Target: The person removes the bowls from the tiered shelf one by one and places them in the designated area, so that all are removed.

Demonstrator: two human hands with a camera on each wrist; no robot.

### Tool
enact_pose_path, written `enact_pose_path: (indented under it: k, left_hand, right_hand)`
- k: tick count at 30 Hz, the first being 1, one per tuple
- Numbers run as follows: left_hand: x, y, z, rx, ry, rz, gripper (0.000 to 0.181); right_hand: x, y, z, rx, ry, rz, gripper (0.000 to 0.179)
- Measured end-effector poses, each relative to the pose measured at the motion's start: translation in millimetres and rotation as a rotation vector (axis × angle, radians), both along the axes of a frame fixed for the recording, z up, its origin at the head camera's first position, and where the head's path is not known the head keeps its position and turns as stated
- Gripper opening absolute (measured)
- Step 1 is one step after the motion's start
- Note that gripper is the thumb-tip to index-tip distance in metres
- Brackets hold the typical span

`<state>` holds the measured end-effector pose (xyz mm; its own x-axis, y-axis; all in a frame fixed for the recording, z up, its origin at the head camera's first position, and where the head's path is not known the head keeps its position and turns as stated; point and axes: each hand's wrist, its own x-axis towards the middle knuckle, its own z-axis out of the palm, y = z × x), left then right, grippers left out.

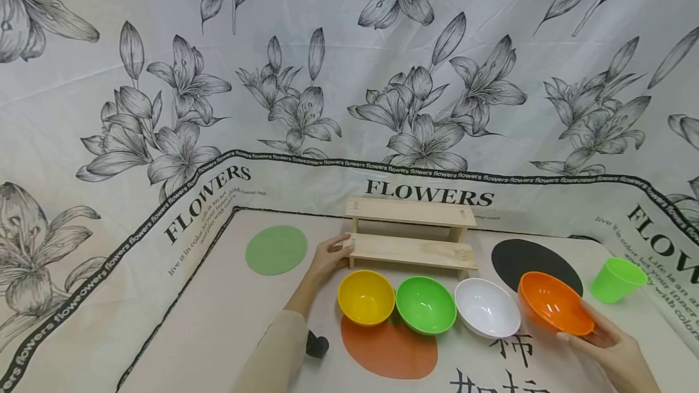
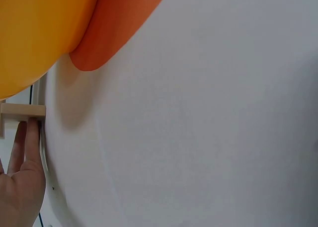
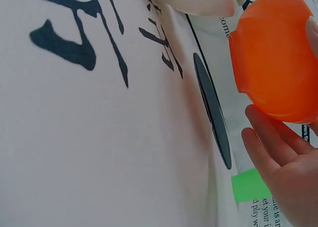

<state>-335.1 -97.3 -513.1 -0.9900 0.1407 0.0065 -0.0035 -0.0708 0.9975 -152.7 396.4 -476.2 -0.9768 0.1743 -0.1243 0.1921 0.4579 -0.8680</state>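
My left hand (image 1: 330, 258) is at the left end of a two-tier wooden shelf (image 1: 412, 251). In the left wrist view its straight fingers (image 2: 32, 142) touch the end of a board. My right hand (image 1: 606, 344) holds an orange bowl (image 1: 554, 303) by its right side, thumb and fingers on opposite sides. The bowl is tilted and looks raised off the table in the right wrist view. Left of it, in a row before the shelf, stand a white bowl (image 1: 488, 308), a green bowl (image 1: 426, 305) and a yellow bowl (image 1: 366, 298).
A light green cup (image 1: 617, 280) stands at the far right. A black round patch (image 1: 524, 259) lies behind the orange bowl, a green one (image 1: 276, 250) at the back left, an orange one (image 1: 389, 353) in front. A small black object (image 1: 317, 345) sits beside the left forearm.
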Motion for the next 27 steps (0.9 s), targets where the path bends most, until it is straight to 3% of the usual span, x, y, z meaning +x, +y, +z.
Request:
enact_pose_path:
  k: [7,14,27]
  left_hand:
    - [-1.0,0.7,0.6,-0.004,-0.002,0.002,0.048]
    - [-2.0,1.1,0.5,-0.008,0.0,0.007,0.047]
    - [-1.2,0.2,-1.3,0.001,-0.004,0.011,0.047]
  right_hand:
    - [-5.0,-1.0,-2.6,0.074,-0.169,-0.017,0.103]
    - [-5.2,-5.3,-5.7,0.116,-0.216,-0.008,0.109]
    - [-3.0,-4.6,-10.4,0.087,-0.257,0.031,0.114]
